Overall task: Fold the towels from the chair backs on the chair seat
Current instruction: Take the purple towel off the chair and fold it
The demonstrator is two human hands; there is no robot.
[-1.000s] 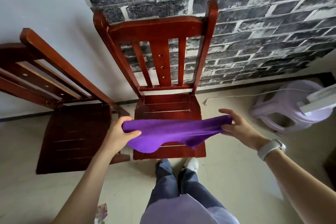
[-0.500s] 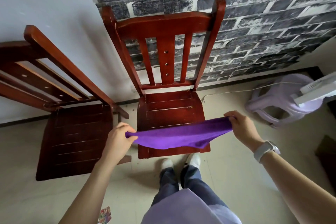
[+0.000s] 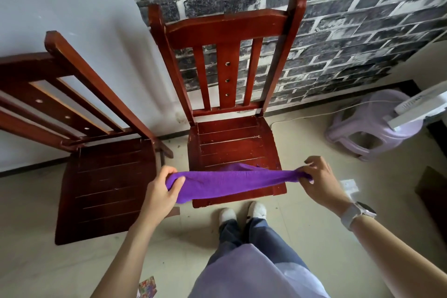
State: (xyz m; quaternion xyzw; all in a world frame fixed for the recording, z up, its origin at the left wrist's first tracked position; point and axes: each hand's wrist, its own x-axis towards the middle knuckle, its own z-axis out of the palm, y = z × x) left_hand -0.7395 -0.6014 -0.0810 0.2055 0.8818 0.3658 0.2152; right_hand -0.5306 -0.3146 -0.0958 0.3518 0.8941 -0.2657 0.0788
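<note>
A purple towel (image 3: 229, 182) is stretched sideways into a narrow band just above the front edge of the red wooden chair's seat (image 3: 232, 145). My left hand (image 3: 160, 192) grips its left end, with the thumb over the cloth. Its right end is pinched by my right hand (image 3: 319, 181), which wears a white watch on the wrist. The chair's slatted back (image 3: 227, 29) is bare and stands against the brick-pattern wall.
A second, darker wooden chair (image 3: 106, 186) stands close on the left, turned at an angle. At the right a lilac plastic stool (image 3: 370, 126) carries a white device, with a cord along the floor. My legs and white shoes are right in front of the chair.
Both hands have lowered the towel toward the seat's front edge and drawn it taut, so it has gone from a sagging sheet to a narrow band.
</note>
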